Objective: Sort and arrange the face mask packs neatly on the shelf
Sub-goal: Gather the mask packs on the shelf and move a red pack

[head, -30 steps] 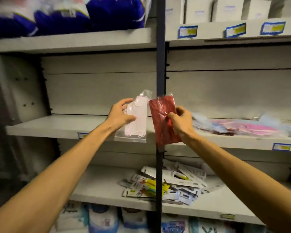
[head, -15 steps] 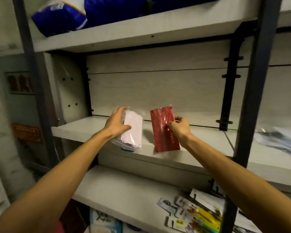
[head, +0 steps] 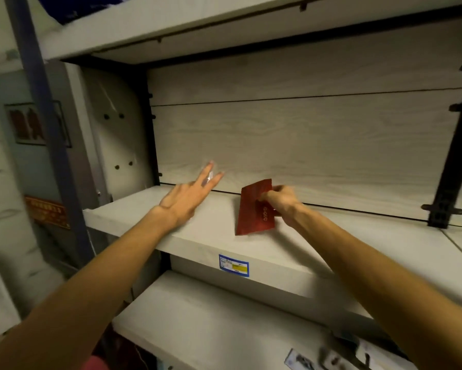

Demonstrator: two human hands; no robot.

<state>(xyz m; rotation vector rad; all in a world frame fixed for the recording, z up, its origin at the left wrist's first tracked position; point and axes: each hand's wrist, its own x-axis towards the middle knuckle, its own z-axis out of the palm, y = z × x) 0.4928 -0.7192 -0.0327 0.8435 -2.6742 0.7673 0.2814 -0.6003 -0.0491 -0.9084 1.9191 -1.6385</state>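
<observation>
The left hand (head: 183, 200) reaches over the shelf (head: 219, 241) with its fingers (head: 207, 172) straight and spread, pointing toward the back panel (head: 304, 140). A glint of clear film (head: 209, 178) shows between two fingers near their tips. The frame is blurred there, so whether a pack lies under the hand cannot be told.

The right hand (head: 281, 201) pinches the red pack (head: 255, 206) with curled fingers at the pack's right edge. The pack stands nearly upright, tilted slightly. Its lower edge is at the shelf surface; contact cannot be confirmed. The pack sits to the left of the right hand, between the two hands, and apart from the left hand. White lettering is visible on the pack just below the right hand's fingers.

Both forearms extend from the bottom corners of the view up to the shelf. A blue and yellow label (head: 233, 265) is fixed to the shelf's front edge, below and between the hands. A lower shelf (head: 197, 321) runs beneath both arms. Printed packets (head: 328, 356) lie on it, below the right forearm; they are blurred. A black upright (head: 454, 166) stands well to the right of the right hand. A blue post (head: 45, 102) stands well to the left of the left hand. An upper shelf (head: 171, 25) spans above both hands.
</observation>
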